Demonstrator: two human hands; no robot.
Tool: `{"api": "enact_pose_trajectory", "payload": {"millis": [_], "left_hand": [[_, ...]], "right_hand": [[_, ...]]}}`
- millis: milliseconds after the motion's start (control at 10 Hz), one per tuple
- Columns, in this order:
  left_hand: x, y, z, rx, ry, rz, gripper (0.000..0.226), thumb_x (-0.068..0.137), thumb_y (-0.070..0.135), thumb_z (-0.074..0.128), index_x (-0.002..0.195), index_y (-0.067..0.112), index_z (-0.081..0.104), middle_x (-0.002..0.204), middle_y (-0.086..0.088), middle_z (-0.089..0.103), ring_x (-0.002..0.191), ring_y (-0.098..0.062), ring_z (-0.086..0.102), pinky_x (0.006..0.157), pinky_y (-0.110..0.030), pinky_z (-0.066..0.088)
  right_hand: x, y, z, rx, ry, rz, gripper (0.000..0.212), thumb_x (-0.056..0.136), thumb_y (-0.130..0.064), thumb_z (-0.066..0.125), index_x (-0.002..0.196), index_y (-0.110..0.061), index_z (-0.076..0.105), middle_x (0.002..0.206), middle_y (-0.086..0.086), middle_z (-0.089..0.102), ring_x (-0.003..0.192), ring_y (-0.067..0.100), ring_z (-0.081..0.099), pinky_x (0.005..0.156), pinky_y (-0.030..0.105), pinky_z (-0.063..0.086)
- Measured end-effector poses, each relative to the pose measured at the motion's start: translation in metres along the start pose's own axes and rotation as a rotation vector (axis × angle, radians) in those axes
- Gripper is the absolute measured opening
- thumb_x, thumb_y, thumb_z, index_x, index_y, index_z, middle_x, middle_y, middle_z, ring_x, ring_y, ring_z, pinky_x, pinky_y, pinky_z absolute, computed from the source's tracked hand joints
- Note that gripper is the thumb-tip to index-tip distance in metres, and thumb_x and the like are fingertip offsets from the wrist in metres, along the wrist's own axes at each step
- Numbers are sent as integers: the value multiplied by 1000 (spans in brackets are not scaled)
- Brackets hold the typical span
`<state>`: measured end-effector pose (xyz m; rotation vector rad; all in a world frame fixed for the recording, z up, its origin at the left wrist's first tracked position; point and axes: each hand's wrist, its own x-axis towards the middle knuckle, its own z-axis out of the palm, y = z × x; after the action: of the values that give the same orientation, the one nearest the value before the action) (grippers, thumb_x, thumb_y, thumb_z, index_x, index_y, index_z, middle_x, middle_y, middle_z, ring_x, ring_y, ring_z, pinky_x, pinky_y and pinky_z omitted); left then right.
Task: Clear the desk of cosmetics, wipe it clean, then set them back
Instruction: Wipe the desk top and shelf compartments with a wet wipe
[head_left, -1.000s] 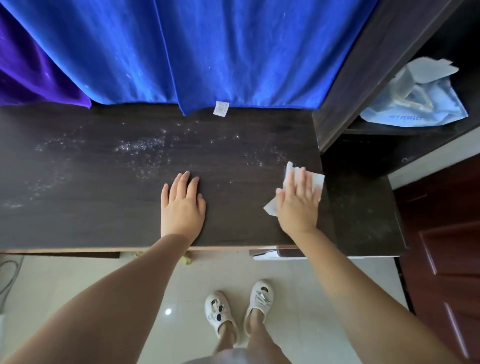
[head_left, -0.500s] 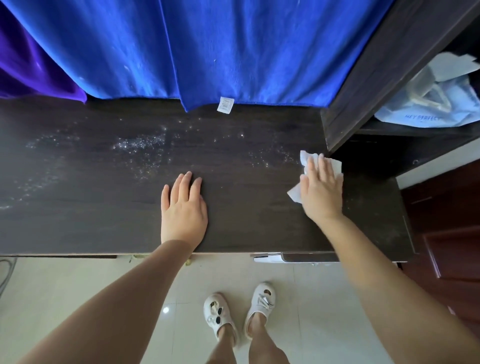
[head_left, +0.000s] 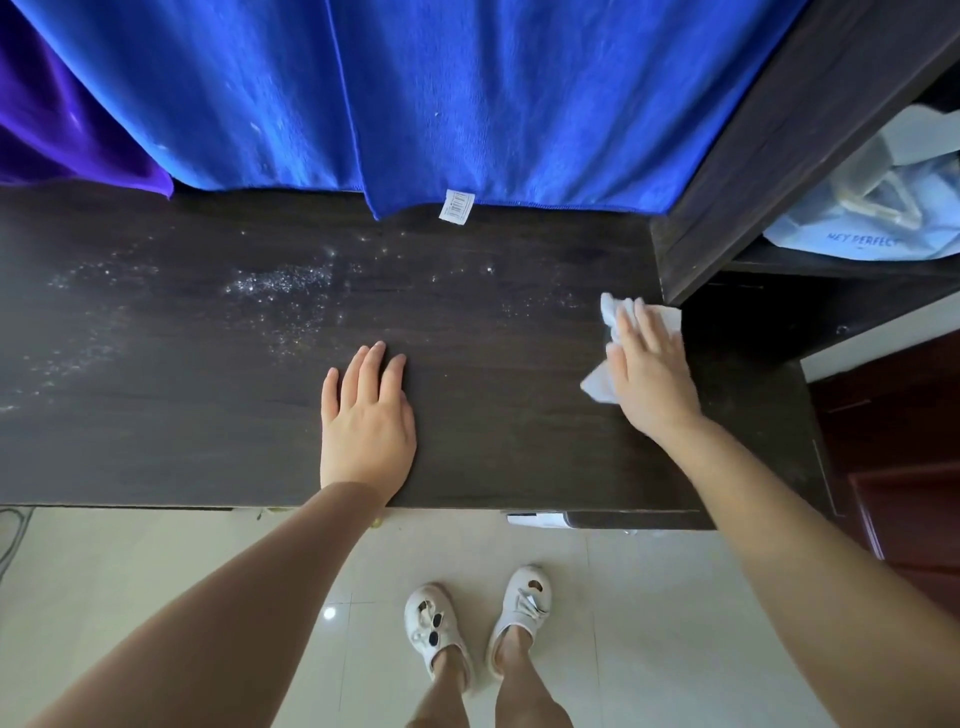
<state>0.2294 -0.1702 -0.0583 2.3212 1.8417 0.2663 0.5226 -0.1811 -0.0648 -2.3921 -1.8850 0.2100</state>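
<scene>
The dark wooden desk carries no cosmetics; white powdery specks lie scattered over its left and middle parts. My right hand presses flat on a crumpled white wipe at the desk's right end, close to the dark cabinet side. My left hand rests palm down near the desk's front edge in the middle, fingers apart, holding nothing.
A blue towel with a white label hangs over the back of the desk, with a purple cloth at the left. A dark cabinet stands at the right, with a pale blue bag on its shelf. A red-brown door is further right.
My right hand has slid the wipe to the right and toward the back, up to the cabinet side. My left hand has stayed in place.
</scene>
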Motion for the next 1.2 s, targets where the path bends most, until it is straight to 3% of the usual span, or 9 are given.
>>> {"api": "enact_pose_trajectory", "payload": {"millis": [100,300,400,500,600,800,900,1100,1200], "left_hand": [[0,1,-1,4,-4,-3,53,88,25,18,129,7,47,140,-15,44,133,-31,34,111,-50,21],[0,1,-1,-4,0,-7,51,88,24,20,127,6,48,138,-16,45,131,-31,36,110,-51,23],[0,0,-1,3,-9,-14,51,88,24,20,127,7,48,139,-15,45,131,-31,36,110,-50,22],[1,0,-2,11,-19,-14,51,89,24,20,128,7,48,139,-15,45,132,-31,36,110,-50,22],[1,0,-2,11,-21,-21,51,89,25,20,128,7,48,139,-14,45,132,-30,36,111,-50,23],[2,0,0,17,-18,-31,47,88,22,25,125,8,50,136,-14,48,130,-29,38,109,-50,26],[1,0,0,27,-13,-37,47,88,22,25,126,8,50,137,-13,47,130,-28,38,109,-48,24],[2,1,0,44,-11,-31,46,88,22,27,126,9,50,137,-12,48,129,-28,39,109,-44,19],[2,1,1,54,1,-32,45,87,21,28,125,9,50,136,-12,49,129,-26,36,109,-43,18]], "right_hand": [[22,-55,13,30,54,152,55,96,-32,30,147,-17,14,154,14,19,141,29,19,110,51,14],[-17,-108,10,87,-218,-825,49,96,-29,30,145,-25,24,155,1,23,143,17,15,116,37,6],[18,-44,-2,82,-95,-623,48,95,-23,29,143,-28,29,151,0,30,138,20,26,112,34,18],[60,0,-6,61,24,-14,53,95,-32,19,145,-14,24,153,15,24,140,29,20,116,42,14],[68,-58,8,60,90,132,52,97,-28,29,146,-14,18,154,16,19,143,29,14,117,46,6],[25,-131,11,60,-208,-847,50,97,-28,32,146,-21,21,156,2,19,144,18,11,116,34,0],[57,-79,2,0,-85,-770,52,94,-29,27,145,-24,24,153,0,26,141,19,20,115,35,13],[112,-38,2,33,71,191,57,96,-34,21,145,-4,20,153,21,16,142,32,13,117,48,5],[99,-107,13,59,20,-66,56,98,-31,31,147,-16,12,155,16,11,144,29,6,116,47,0]]}}
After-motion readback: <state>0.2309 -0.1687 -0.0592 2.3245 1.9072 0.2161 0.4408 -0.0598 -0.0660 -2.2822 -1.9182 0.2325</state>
